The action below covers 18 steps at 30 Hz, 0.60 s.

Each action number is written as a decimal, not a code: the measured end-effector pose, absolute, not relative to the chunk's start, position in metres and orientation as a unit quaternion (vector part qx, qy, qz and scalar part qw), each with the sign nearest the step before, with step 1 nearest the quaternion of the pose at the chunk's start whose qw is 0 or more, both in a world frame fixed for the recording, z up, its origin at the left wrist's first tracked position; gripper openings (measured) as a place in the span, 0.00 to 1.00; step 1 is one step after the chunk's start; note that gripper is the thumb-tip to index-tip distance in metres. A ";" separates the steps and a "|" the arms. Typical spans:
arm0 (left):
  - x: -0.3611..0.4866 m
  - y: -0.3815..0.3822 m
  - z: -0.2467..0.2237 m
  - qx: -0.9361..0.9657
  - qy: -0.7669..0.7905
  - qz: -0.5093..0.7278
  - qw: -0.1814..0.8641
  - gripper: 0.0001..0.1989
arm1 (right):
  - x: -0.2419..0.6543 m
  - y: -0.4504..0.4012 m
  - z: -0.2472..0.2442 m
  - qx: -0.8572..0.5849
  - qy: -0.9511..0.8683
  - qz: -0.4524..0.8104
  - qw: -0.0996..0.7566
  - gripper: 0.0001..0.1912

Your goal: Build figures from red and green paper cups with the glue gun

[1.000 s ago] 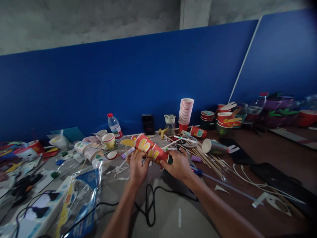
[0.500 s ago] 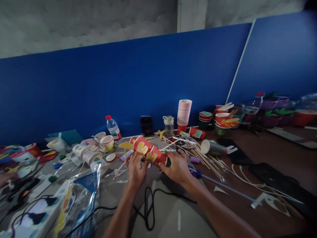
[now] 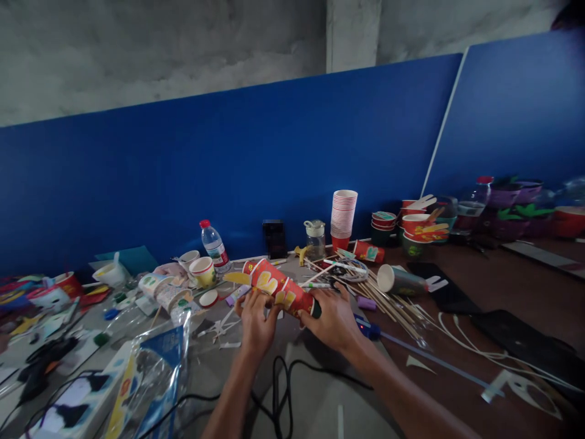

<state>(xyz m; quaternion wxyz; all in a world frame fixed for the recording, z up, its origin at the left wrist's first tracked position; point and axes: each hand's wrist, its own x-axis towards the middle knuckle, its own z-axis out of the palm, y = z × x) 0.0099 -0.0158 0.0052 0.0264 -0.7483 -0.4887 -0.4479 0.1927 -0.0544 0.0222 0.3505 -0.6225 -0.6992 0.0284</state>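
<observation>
Both of my hands hold a row of joined red paper cups (image 3: pixel 286 291) tilted above the table, with yellow cut-out shapes on its side. From its left end sticks a yellow flat piece (image 3: pixel 237 278); the right end is dark green. My left hand (image 3: pixel 257 318) grips it from below near the middle, fingers curled against it. Around the green end, my right hand (image 3: pixel 333 316) is closed. Just right of that hand lies a blue tool (image 3: pixel 367 328) with a small red light and a long translucent stick (image 3: pixel 439 363) behind it.
A tall stack of paper cups (image 3: pixel 343 216), a glass jar (image 3: pixel 315 239) and a water bottle (image 3: pixel 214 247) stand along the blue partition (image 3: pixel 256 158). Wooden sticks (image 3: pixel 388 302) lie to the right. A black cable (image 3: pixel 276 390) loops in front, beside plastic packaging (image 3: pixel 159 372).
The whole scene sits slightly lower and farther right in view as the camera shifts. My hands keep their hold on the joined cups, with little visible change in grip.
</observation>
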 end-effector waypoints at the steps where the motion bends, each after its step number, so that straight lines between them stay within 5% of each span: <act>1: 0.010 -0.016 0.005 -0.747 -0.489 -0.449 0.029 0.09 | 0.192 -0.055 0.023 -0.623 -0.698 0.029 0.351 0.15; 13: 0.010 -0.016 -0.001 -0.734 -0.461 -0.496 0.046 0.07 | 0.194 -0.053 0.021 -0.625 -0.680 0.022 0.384 0.14; 18: 0.012 -0.017 0.002 -0.712 -0.435 -0.548 -0.063 0.10 | 0.195 -0.052 0.021 -0.633 -0.667 0.028 0.393 0.14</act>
